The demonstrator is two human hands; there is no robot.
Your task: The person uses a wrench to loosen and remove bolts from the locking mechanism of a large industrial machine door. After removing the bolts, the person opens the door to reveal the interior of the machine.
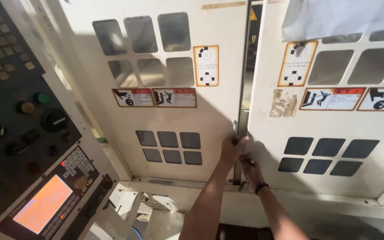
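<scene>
Two white sliding machine doors fill the view, the left door and the right door, each with small dark windows and warning stickers. A narrow gap runs between them. My left hand is closed around the metal handle at the left door's edge. Just below it, my right hand grips the handle at the right door's edge; a dark band sits on that wrist.
A dark control panel with keys, knobs, a green light and a glowing orange screen stands at the left. A sheet of white paper hangs on the right door's top. The machine base ledge runs below the doors.
</scene>
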